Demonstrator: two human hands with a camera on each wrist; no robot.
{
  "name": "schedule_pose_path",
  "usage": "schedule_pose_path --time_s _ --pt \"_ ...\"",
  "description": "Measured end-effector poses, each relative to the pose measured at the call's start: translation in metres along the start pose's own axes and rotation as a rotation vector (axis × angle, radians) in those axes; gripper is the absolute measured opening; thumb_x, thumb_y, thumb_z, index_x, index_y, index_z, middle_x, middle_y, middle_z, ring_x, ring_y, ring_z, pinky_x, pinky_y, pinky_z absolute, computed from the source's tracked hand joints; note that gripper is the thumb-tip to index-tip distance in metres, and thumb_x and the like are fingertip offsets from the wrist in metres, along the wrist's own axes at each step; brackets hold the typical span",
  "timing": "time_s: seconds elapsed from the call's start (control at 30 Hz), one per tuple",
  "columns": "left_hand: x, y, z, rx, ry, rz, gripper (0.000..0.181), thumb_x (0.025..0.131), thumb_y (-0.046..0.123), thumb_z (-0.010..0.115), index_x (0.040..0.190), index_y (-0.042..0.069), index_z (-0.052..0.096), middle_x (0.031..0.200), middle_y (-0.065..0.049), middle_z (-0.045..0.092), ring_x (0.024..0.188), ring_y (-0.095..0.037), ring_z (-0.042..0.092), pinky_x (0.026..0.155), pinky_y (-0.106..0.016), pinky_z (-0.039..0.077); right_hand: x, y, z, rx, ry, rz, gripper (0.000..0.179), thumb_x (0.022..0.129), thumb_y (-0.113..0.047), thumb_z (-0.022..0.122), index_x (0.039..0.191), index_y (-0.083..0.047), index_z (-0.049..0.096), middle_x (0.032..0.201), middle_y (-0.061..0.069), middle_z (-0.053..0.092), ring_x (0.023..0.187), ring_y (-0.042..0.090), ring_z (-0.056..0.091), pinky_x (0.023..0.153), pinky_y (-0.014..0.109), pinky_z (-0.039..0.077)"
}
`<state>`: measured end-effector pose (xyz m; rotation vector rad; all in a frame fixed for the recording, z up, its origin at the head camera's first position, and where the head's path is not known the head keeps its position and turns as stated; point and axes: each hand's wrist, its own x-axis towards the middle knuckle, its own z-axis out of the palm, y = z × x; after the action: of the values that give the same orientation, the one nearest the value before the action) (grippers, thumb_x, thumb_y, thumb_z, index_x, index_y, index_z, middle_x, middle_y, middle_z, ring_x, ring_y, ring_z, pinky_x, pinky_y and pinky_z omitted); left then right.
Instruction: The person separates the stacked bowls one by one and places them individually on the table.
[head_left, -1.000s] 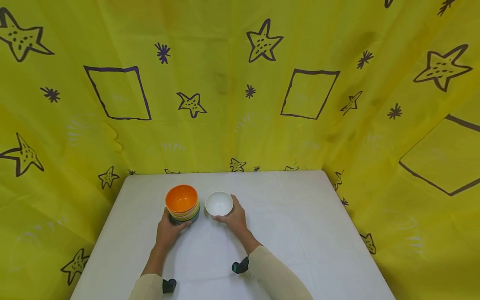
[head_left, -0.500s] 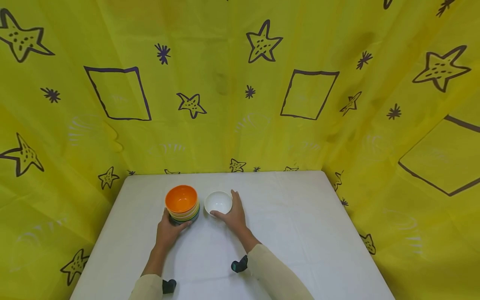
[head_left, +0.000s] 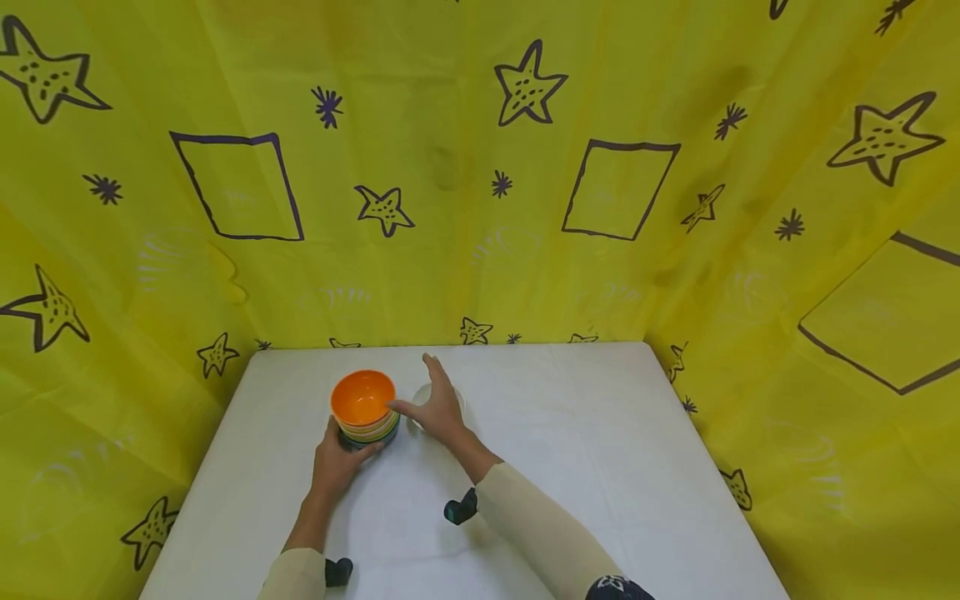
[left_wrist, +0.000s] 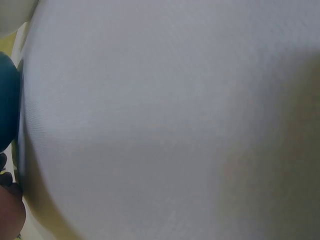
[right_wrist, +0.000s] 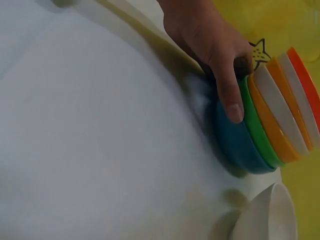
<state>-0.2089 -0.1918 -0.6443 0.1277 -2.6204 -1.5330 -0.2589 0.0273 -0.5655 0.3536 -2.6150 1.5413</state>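
Observation:
A stack of coloured bowls [head_left: 367,425] stands on the white-covered table, an orange bowl [head_left: 363,398] on top and a blue bowl [right_wrist: 237,142] at the bottom. My left hand [head_left: 333,462] grips the stack low down, its thumb lying against the blue and green bowls in the right wrist view. My right hand [head_left: 441,412] is spread above a white bowl [right_wrist: 255,220] and covers most of it in the head view. Its thumb tip appears at the orange bowl's rim; contact cannot be told. In the left wrist view only part of the blue bowl [left_wrist: 7,100] shows.
The table [head_left: 570,467] has a white cloth. Yellow curtains [head_left: 450,275] with star drawings enclose its back and sides. Dark camera mounts [head_left: 461,507] sit at both wrists, close above the cloth.
My right hand has let go of the white bowl and moved left and up over it, towards the stack. The left hand and the stack have stayed put.

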Motion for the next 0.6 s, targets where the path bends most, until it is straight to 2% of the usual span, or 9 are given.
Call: schedule_pose_path --time_s 0.17,0.33,0.6 --pt "-0.001 -0.001 -0.001 -0.003 0.007 0.0 0.102 0.08 0.024 0.095 0.158 0.001 0.033 0.155 -0.029 0.047 0.145 -0.046 0.043 0.123 -0.059 0.029 0.007 -0.023 0.01 -0.029 -0.105 0.012 0.113 0.08 -0.051 0.09 0.166 -0.01 0.029 0.171 0.014 0.028 0.156 0.033 0.029 0.123 0.056 0.032" --pt "-0.002 0.0 -0.002 -0.013 -0.009 -0.021 0.101 0.081 0.026 0.094 0.157 0.001 0.033 0.154 -0.029 0.047 0.144 -0.045 0.043 0.122 -0.059 0.03 0.01 -0.033 0.023 -0.103 -0.194 0.016 0.116 0.078 -0.053 0.09 0.166 -0.009 0.029 0.17 0.015 0.029 0.154 0.033 0.032 0.12 0.056 0.037" --pt "-0.002 0.002 -0.002 -0.003 -0.007 0.003 0.099 0.082 0.029 0.094 0.155 0.003 0.034 0.154 -0.027 0.048 0.142 -0.044 0.045 0.119 -0.06 0.034 0.008 -0.037 0.03 -0.136 -0.256 -0.05 0.114 0.076 -0.048 0.092 0.163 -0.005 0.033 0.158 0.007 0.048 0.155 0.026 0.032 0.116 0.047 0.044"
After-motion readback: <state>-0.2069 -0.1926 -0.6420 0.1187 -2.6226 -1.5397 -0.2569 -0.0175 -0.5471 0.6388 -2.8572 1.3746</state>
